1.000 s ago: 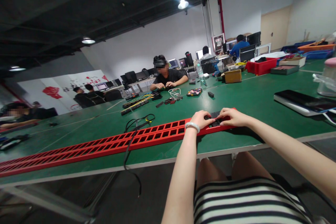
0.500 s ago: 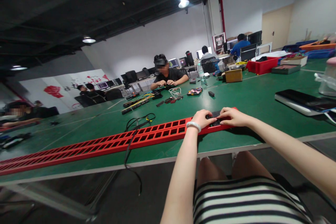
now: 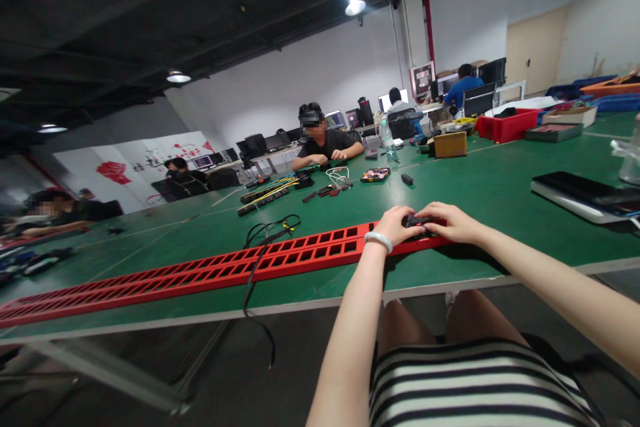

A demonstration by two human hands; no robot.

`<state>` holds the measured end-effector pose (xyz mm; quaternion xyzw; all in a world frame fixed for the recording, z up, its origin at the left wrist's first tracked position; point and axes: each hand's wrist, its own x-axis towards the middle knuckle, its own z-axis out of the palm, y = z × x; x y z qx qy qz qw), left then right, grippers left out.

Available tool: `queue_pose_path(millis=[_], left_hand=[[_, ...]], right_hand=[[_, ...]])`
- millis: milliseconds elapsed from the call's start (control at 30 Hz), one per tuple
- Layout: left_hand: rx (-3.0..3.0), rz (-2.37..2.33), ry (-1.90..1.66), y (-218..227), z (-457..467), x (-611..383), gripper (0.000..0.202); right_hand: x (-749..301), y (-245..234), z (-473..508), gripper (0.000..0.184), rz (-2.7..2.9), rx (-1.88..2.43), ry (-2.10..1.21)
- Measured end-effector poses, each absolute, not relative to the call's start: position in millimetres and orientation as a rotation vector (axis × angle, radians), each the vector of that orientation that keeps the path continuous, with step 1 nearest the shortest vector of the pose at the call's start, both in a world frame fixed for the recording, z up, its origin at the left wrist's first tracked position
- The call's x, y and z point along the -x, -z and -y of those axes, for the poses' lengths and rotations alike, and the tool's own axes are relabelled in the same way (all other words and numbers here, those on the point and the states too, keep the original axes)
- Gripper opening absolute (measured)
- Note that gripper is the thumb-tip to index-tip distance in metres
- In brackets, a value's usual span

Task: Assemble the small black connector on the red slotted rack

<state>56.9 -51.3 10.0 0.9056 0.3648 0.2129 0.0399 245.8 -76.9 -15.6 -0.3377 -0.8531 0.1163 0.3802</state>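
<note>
Bench: green, front edge nearest the body.
Rail: red, slotted, flat on bench; long axis left to right along that edge, right end under the hands.
Left hand: on rail's right end, fingers narrow, pinching part from the left.
Right hand: just beside, fingers narrow, gripping same part from the right.
Part: small, black, atop rail's right end, between both hands, equally near each.

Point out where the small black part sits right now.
In the head view, right of centre: the black part is held between the left hand and right hand, atop the right end of the red slotted rail.
</note>
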Motion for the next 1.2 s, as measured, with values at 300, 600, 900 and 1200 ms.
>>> queue_pose_path(millis=[300, 600, 900, 1200], left_hand=[[-2.728, -1.012, -0.715, -3.6, 49.9, -64.6, 0.055], [-2.684, -1.011, -0.695, -6.8, 53.1, -68.1, 0.053], [-2.718, -0.983, -0.683, -4.0, 52.3, -69.4, 0.057], [-2.768, -0.952, -0.711, -2.2, 51.6, -70.8, 0.058]], right_hand=[[-246.1, 22.1, 73.9, 0.027, 2.211, 0.823, -0.228], [-244.2, 19.3, 76.8, 0.025, 2.214, 0.829, -0.255], [-245.8, 21.8, 74.1, 0.027, 2.244, 0.819, -0.232], [-245.4, 24.1, 71.3, 0.030, 2.235, 0.822, -0.228]])
